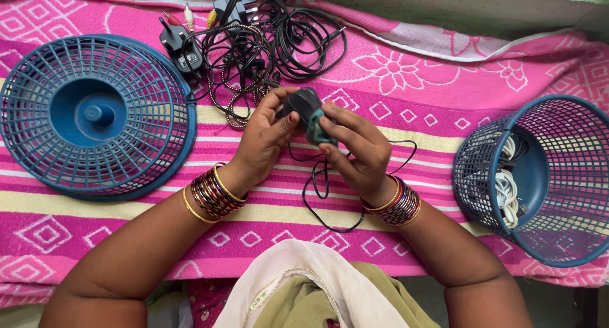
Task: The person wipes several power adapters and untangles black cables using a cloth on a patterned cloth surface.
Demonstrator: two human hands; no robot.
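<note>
Cream cloth [298,271] draped at 6 o'clock, nearest the camera, over olive fabric. Just beyond, two forearms rising from 7 and 5 o'clock, each wrist stacked with bangles [214,193]. Left hand [265,141] at centre, thumb and fingertips clenched on a dark mouse [303,103], held up off the cloth. Right hand [355,147] just beside it at 3 o'clock of the mouse, fingers pinching the mouse's teal-grey lower edge; both hands grasping the same mouse, touching it from opposite sides. Thin black cord [323,201] hanging from the mouse, looping down between the wrists toward 6 o'clock and out toward 3 o'clock, lying on the pink patterned spread [406,80]. At 9 o'clock, well apart from the hands, large blue lattice lid [95,115] resting flat, knob at its middle facing up. At 3 o'clock, blue lattice basket [539,176] tipped on its side, mouth facing the camera, white cables [505,188] coiled inside. Farther off, at 12 o'clock, tangle of black cables [273,42] with braided strands, near the left hand's fingertips at its lower edge. Black plug adapters [181,45] at 11 o'clock of the tangle, beside red, white and yellow connector tips. Beyond all, grey surface along the top edge.
</note>
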